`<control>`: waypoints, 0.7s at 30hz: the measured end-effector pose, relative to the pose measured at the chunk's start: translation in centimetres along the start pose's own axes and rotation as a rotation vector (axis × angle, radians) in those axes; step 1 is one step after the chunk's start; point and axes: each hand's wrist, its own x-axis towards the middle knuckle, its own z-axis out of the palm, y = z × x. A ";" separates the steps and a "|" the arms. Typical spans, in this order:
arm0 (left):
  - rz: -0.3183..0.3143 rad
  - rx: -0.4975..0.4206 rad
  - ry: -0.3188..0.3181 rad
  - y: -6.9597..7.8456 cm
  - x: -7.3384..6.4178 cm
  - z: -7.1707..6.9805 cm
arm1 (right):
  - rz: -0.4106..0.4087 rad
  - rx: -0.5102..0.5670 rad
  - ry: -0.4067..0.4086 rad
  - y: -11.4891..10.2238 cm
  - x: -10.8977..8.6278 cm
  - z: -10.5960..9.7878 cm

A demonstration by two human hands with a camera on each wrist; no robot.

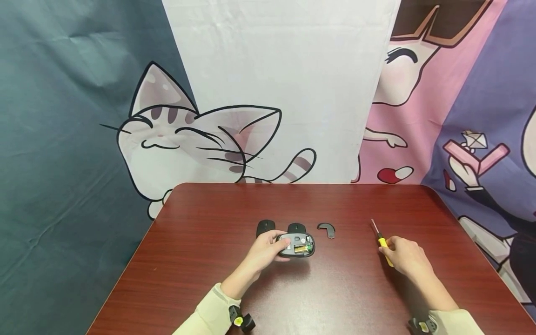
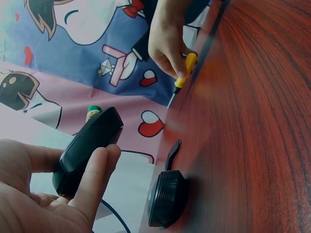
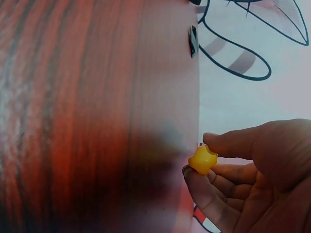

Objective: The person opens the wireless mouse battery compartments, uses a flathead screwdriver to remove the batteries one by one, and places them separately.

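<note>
My left hand (image 1: 263,250) grips a computer mouse (image 1: 286,251) above the table, its underside turned up towards the head camera. A battery (image 1: 301,249) with a green end lies in the mouse's uncovered compartment, and its green end also shows in the left wrist view. Over on the right, my right hand (image 1: 406,255) pinches the yellow handle of a screwdriver (image 1: 383,243) between thumb and fingers. The screwdriver's metal shaft points away from me. Seen from the right wrist, the end of the yellow handle (image 3: 203,160) sticks out between thumb and index finger.
Behind the held mouse, two more black mice, one on the left (image 1: 265,226) and one on the right (image 1: 296,227), sit on the reddish-brown table (image 1: 201,242). A black curved cover piece (image 1: 327,229) lies to their right. A cartoon-printed cloth (image 1: 284,83) hangs behind the table's far edge.
</note>
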 end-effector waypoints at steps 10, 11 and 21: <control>-0.008 -0.007 0.003 0.1 0.0 0.2 | 0.002 -0.027 -0.019 0.4 0.1 0.5; -0.010 -0.005 0.004 0.1 0.0 0.2 | -0.001 -0.027 -0.020 0.4 0.2 0.5; -0.018 -0.002 0.010 0.2 0.1 0.3 | -0.005 -0.030 -0.033 0.4 0.6 0.8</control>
